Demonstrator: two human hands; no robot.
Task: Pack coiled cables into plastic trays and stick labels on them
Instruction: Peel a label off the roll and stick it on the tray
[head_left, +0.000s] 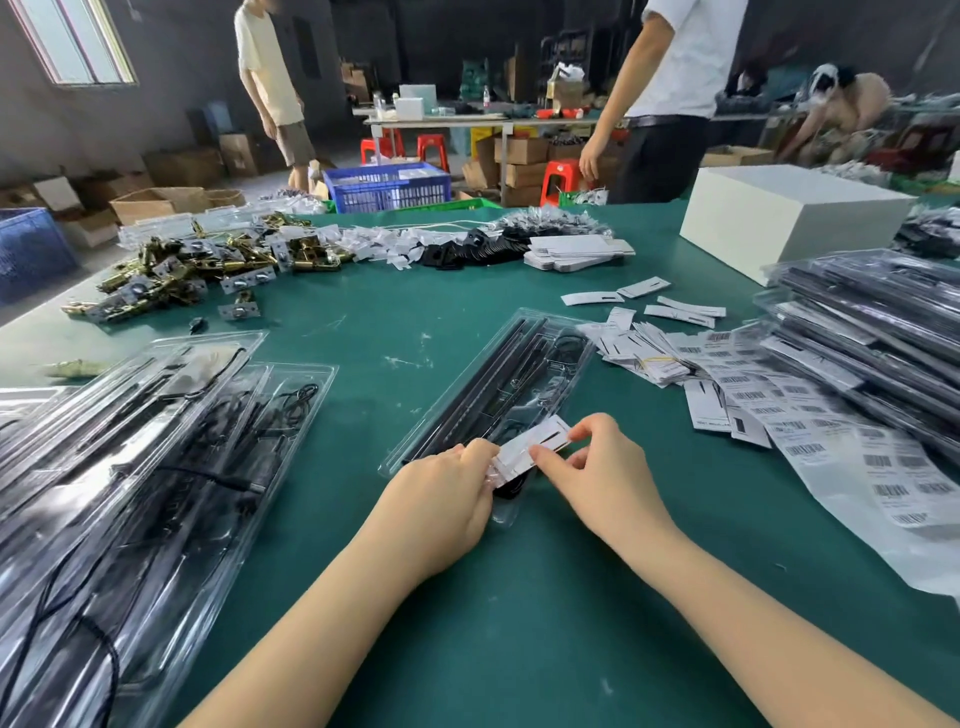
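Label, white with a dark slit, pinched between both hands over the near end of clear plastic tray lying diagonally mid-table. Left hand curled, fingertips clamped on label's left end; right hand with thumb and forefinger nipping right end, other fingers loosely bent. Inside tray, long black strips and coiled cable toward far end. Green table beneath. To the left, heap of filled trays; to the right, loose paper tags, barcode sticker sheets and stack of packed trays. Farther off, brass hardware pile at left, white box at right. Two standing people beyond the table.
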